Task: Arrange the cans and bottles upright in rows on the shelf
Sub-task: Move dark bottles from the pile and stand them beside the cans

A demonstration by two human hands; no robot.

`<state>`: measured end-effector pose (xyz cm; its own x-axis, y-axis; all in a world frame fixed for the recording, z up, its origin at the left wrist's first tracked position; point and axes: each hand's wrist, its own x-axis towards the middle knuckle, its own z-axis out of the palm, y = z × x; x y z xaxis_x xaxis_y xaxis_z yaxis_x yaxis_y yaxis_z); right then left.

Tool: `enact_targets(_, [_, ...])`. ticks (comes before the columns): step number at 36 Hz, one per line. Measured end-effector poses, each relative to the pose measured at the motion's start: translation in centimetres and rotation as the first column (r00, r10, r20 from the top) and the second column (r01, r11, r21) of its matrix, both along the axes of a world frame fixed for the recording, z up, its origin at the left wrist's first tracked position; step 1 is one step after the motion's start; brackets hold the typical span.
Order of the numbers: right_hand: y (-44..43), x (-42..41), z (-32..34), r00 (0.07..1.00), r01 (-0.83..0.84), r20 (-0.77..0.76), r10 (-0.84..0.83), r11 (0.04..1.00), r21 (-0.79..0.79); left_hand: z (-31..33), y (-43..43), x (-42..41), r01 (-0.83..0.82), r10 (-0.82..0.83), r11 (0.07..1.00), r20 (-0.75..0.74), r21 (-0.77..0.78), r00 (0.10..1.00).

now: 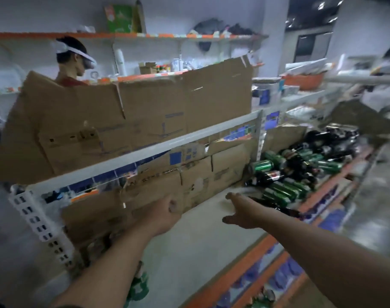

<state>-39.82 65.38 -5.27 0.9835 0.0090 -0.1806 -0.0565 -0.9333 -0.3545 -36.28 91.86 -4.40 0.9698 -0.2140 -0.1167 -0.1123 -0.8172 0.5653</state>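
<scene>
Green cans [262, 166] and dark bottles [264, 178] lie on their sides in a jumbled pile on the right part of the white shelf [196, 243]. My right hand [242, 213] reaches over the shelf toward the pile with straight, spread fingers, holding nothing and just short of the nearest cans [283, 193]. A dark bottle [286, 211] lies behind that wrist. My left hand [166, 213] is stretched out in front of the cardboard backing, its fingers curled with nothing visible in them. The whole view is motion-blurred.
Torn cardboard sheets [145, 121] line the back of this shelf and the one above. A person wearing a headset [73, 60] stands behind them. The shelf has an orange front edge [245, 275]. Green items [139, 285] sit on a lower level. A grey floor aisle [376, 210] runs at right.
</scene>
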Motion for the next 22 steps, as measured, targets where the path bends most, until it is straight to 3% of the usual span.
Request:
enact_targets(7, [-15.3,-1.7,3.2,0.98,0.147,0.141,-0.139,0.988,-0.055,2.4,-14.9,0.9,0.158,-0.158,0.987,0.022,-0.018,0.987])
enact_targets(13, [-26.5,-2.9,3.5,0.974,0.206,0.092,-0.205,0.978,-0.004,1.8,-26.9,1.3,0.231,-0.232,0.972,-0.009,-0.05,0.973])
enact_targets(22, [-36.9,-4.0,2.9,0.976,0.207,0.064,-0.21,0.977,0.054,-0.4,-37.3,2.5,0.211,-0.211,0.971,-0.014,0.11,0.977])
